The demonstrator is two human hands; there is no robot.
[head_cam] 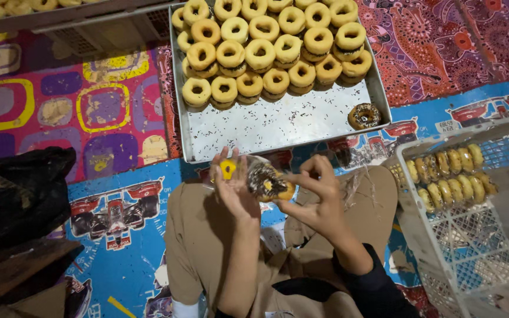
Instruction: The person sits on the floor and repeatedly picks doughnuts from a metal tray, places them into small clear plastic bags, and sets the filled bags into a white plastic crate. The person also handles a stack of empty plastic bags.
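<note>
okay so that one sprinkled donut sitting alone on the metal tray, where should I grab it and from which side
Probably take the lone sprinkled donut by its plain outer edge, fingers on opposite sides, coming straight down from above. It lies flat near the right wall of the tray, with bare tray on its left, so a grip on the sides is open and spares the topping. The left hand and right hand hold another donut.

Overhead light is falling brightest on the metal tray [278, 126], and its bare bottom is giving off a soft glare. I am seeing the lower left corner sinking into deep shadow. My hands are showing slight motion blur. Straight lines are bowing toward the frame edges.
</note>
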